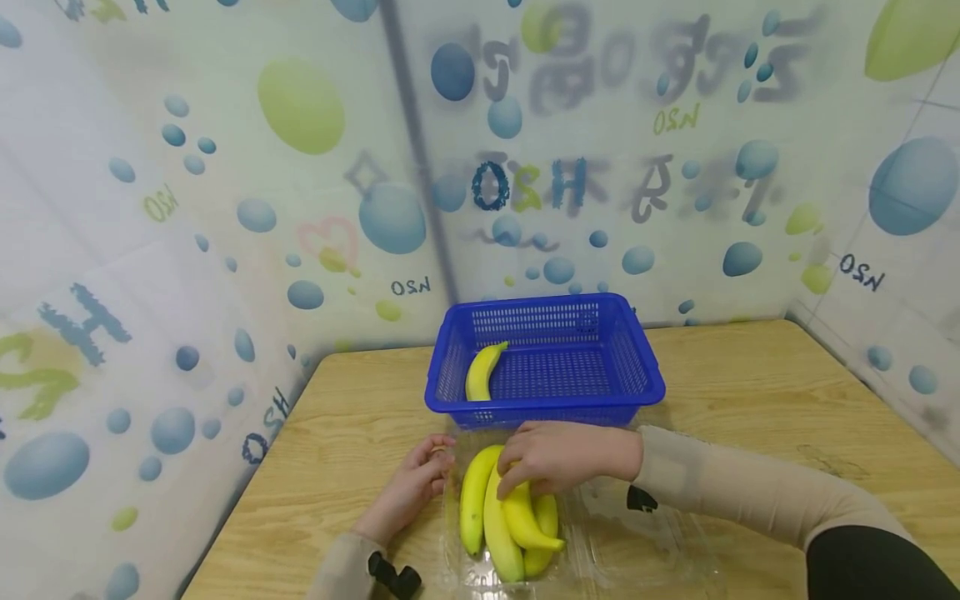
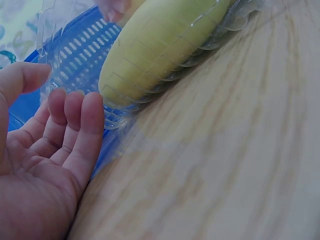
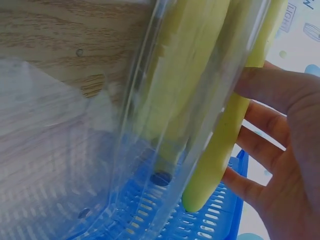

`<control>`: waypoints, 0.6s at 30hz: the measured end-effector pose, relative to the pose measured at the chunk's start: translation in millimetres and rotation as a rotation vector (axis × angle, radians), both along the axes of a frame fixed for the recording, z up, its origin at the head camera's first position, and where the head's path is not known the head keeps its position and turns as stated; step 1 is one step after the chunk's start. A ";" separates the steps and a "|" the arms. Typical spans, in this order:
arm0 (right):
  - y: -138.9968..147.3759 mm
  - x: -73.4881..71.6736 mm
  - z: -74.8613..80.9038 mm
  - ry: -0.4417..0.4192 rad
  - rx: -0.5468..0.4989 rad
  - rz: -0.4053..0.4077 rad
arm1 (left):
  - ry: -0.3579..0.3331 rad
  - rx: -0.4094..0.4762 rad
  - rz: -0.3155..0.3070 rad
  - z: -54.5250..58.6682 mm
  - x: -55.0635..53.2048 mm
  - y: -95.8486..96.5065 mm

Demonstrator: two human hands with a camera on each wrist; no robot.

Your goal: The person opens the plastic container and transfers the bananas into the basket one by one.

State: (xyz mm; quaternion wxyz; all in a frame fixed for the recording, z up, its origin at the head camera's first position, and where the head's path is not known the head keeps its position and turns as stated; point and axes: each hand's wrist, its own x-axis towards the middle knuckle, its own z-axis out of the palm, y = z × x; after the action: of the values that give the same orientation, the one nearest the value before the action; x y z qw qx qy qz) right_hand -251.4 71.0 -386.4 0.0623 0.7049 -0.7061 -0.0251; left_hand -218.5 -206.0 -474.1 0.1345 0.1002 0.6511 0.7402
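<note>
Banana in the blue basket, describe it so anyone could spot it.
On the wooden table, find the blue plastic basket by the far edge. Inside, on the left, rests a curved yellow banana, alone, away from the bananas grouped at the clear plastic clamshell.

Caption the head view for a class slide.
Right hand grips a banana atop others in a clear container, left hand at its edge, a blue basket behind.

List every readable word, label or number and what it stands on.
"H2O", mirrored, repeated: translucent white sheet with coloured dots.
"LIGHT", tiny, sideways: white sheet, right wrist view.
Cropped letters beside it: unreadable.
Large grey lettering across the sheet: too blurred.
Curved yellow bananas: none legible.
</note>
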 end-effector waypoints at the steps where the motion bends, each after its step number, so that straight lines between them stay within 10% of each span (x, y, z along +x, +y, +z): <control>1: -0.5 -0.1 0.1 0.001 -0.001 0.002 | -0.001 -0.003 -0.001 0.3 0.0 0.0; 18: -3.3 2.5 12.7 -0.035 -0.067 0.041 | -0.028 0.007 0.015 0.7 -0.1 1.2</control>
State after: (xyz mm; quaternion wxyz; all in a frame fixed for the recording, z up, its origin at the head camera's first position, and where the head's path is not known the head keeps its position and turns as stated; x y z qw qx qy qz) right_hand -248.9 67.7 -373.7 0.0741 0.7171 -0.6929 0.0122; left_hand -218.6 -204.8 -473.4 0.1380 0.0854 0.6474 0.7447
